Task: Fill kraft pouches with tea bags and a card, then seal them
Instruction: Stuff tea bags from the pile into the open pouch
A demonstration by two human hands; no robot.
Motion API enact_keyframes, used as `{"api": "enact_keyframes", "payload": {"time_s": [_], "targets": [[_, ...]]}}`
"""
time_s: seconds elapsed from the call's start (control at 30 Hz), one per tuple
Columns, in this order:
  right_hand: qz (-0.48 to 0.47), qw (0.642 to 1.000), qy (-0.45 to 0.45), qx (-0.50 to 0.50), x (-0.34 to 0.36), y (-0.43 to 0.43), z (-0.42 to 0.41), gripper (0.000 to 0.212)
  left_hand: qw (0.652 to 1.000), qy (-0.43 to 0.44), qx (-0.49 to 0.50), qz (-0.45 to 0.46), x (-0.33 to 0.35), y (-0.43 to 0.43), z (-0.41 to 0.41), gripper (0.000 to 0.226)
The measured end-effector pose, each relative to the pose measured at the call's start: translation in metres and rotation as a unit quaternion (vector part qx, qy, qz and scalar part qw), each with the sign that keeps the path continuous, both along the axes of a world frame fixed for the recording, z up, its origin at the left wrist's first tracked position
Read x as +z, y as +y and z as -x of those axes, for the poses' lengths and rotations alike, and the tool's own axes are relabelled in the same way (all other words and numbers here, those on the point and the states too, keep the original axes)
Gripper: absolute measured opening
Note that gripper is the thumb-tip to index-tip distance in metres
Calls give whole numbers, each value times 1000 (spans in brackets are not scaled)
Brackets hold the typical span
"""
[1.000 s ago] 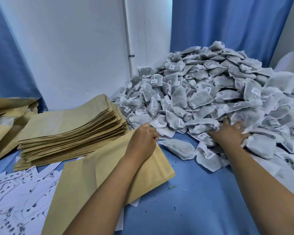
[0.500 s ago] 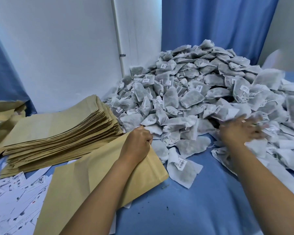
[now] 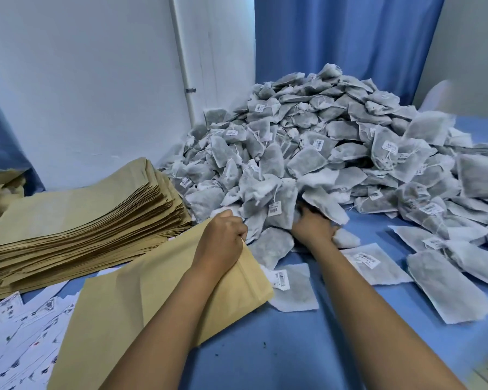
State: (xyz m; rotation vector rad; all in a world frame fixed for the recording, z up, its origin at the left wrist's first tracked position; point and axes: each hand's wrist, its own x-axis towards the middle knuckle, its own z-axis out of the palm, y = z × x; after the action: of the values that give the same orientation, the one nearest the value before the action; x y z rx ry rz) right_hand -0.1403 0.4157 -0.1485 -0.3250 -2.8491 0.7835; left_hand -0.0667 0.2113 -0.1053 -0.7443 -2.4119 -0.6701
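My left hand [image 3: 223, 235] pinches the pouch [image 3: 158, 299] mouth on the desk, right hand [image 3: 313, 226] grips a clump of tea bags [image 3: 279, 201] at the pile's foot; risk: bags spill past that narrow opening.

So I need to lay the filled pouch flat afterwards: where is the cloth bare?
Bare blue cloth shows between the two forearms, below the kraft pouch and the loose tea bags. Crowded: the tea bag heap at back and right, the pouch stack and cards at left.
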Motion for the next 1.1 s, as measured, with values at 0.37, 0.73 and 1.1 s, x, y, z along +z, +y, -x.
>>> {"api": "enact_keyframes", "payload": {"time_s": [0.37, 0.73, 1.1], "targets": [[236, 940, 244, -33, 23, -68, -25, 47, 990, 60, 102, 76, 45, -66, -9, 19], [216, 930, 297, -29, 4, -87, -26, 42, 986, 89, 77, -118, -24, -105, -31, 20], [-74, 956, 183, 216, 34, -160, -53, 38, 958, 62, 75, -270, -38, -111, -29, 29]]}}
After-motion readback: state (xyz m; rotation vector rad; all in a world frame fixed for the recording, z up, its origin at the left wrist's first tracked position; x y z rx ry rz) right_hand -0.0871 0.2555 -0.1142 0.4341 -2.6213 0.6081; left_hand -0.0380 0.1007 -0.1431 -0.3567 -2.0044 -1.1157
